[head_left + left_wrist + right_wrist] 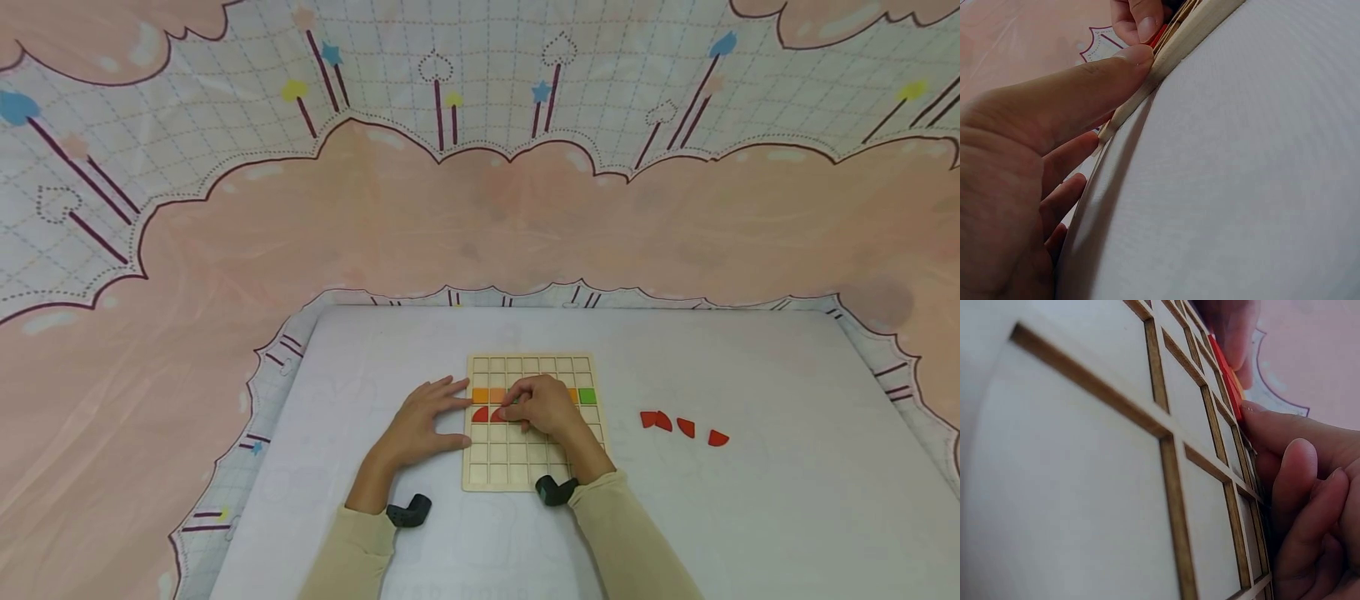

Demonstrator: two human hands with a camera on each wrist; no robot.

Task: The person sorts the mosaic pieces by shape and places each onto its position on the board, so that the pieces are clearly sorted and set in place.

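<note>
A wooden grid board (491, 475) lies on the white table. Orange and green square tiles (587, 397) fill cells of one row; the right hand covers the middle of that row. One red quarter-circle piece (480, 415) sits in the leftmost cell of the row below. Beside it, my right hand (551, 407) pinches another red piece (497, 415) at the second cell, with thumb and forefinger on its edge. My left hand (423, 421) spreads its fingers along the board's left side, and its thumb (1125, 62) touches the edge.
Several loose red pieces (686, 427) lie on the table to the right of the board, two of them touching or overlapping. A black wrist device (409, 511) sits by the left cuff and another (556, 491) by the right. A patterned pink cloth (480, 225) surrounds the white tabletop (787, 500).
</note>
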